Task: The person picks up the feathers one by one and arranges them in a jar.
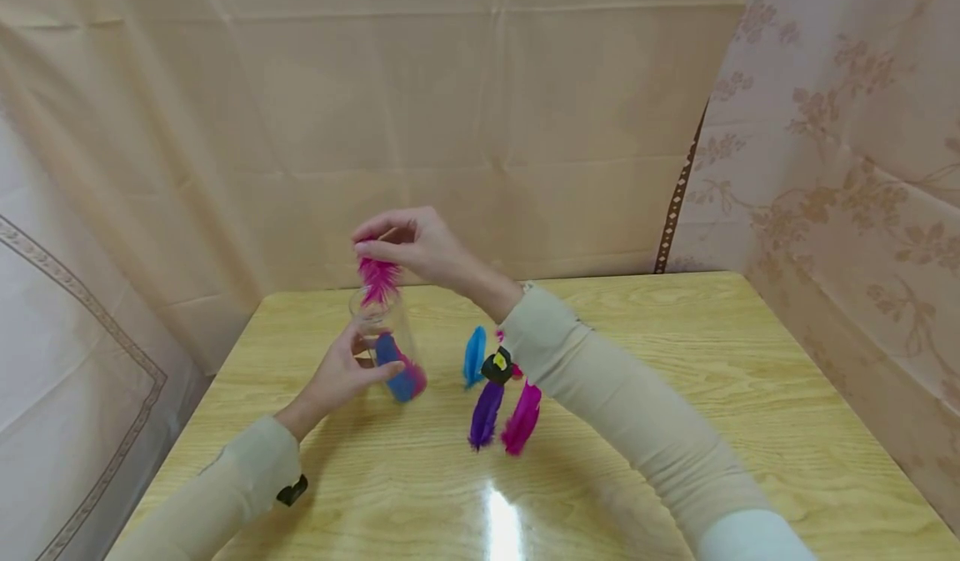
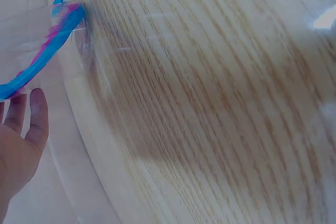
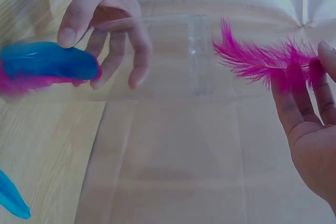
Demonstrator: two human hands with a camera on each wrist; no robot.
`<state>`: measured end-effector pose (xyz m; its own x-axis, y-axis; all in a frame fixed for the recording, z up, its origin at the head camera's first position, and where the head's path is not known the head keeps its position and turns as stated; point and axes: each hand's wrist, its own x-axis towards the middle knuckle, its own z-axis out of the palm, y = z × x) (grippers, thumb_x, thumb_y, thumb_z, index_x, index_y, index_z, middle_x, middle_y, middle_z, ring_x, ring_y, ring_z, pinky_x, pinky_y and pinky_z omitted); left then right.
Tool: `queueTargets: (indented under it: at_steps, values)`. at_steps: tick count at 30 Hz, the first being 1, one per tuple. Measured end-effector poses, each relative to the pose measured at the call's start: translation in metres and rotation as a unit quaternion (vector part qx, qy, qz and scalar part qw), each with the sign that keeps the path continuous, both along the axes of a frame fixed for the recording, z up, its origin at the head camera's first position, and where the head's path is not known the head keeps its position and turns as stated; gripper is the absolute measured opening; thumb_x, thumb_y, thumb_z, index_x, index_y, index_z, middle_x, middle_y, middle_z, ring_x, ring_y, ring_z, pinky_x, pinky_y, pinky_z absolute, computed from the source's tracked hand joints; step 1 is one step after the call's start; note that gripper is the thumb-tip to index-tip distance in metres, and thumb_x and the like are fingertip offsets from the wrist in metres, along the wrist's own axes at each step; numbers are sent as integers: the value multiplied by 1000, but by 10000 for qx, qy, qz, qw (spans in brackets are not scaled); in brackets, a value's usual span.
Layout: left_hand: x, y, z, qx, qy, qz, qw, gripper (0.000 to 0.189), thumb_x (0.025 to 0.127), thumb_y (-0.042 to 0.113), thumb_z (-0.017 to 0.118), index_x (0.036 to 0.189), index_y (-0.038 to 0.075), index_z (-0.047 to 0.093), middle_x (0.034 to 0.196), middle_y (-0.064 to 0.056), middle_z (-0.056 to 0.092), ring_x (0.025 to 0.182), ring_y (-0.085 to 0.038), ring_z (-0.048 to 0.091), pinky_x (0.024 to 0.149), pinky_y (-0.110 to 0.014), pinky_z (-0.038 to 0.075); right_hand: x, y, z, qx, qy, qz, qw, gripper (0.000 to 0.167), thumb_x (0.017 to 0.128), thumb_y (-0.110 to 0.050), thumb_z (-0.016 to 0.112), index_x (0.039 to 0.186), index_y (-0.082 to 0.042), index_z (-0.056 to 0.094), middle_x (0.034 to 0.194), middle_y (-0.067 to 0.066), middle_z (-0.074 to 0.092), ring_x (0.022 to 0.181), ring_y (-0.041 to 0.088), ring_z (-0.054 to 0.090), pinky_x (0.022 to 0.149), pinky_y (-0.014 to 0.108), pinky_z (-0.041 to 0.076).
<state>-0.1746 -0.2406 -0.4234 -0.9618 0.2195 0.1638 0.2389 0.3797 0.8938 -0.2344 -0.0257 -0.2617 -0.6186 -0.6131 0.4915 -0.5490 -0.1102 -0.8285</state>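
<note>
My left hand (image 1: 341, 373) grips a clear jar (image 1: 401, 328) around its side, thumb in front and fingers behind. The jar stands tall toward the table's back left, a blue feather (image 3: 50, 60) and a pink one (image 3: 26, 85) inside its lower part. Above it, my right hand (image 1: 423, 244) pinches a magenta feather (image 3: 262, 61) between thumb and fingers. That feather hangs with its fluffy tip right at the jar's mouth (image 3: 199, 53). In the left wrist view the fingers (image 2: 38, 114) lie against the jar, and much of the hand is cut off.
Right of the jar, a blue feather (image 1: 474, 357), a purple feather (image 1: 485, 415) and a magenta feather (image 1: 522, 419) lie on the wooden table (image 1: 637, 478). My right sleeve (image 1: 600, 386) passes over that side. A beige cloth (image 1: 495, 127) hangs behind the table.
</note>
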Motion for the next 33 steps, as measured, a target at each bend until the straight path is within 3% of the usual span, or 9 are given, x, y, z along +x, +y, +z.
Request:
queueTargets:
  at_steps: [7,15,26,33]
  values:
    - [1,-1,-4,95,-81,-46,9999,70,86,14,84,143,16,43,141,-19,51,119,-38,59,93,-43,54,1,-3,-16,384,-228,-109,9989,19,96,-12,71,112,-2,75,99,4,74,87,24,70,77,35,59]
    - [1,-1,-6,96,-71,-53,9999,73,87,15,83,146,14,40,142,-14,47,123,-41,55,95,-49,53,-1,-3,-37,612,-300,-110,9976,20,97,-14,71,112,-2,75,99,6,75,83,19,70,75,31,58]
    - [0,-1,-4,60,-84,38,9999,68,86,16,84,140,12,43,140,-15,45,123,-40,55,95,-47,52,-2,-3,-42,769,-213,-71,9968,20,98,-14,69,114,-3,74,102,4,75,86,19,67,79,30,58]
    - [0,-2,-4,104,-21,-60,9999,67,87,16,83,141,15,44,139,-11,46,121,-39,55,94,-44,53,-2,-3,-43,951,-259,-53,9951,21,98,-17,71,111,-2,75,100,2,75,87,18,69,79,30,58]
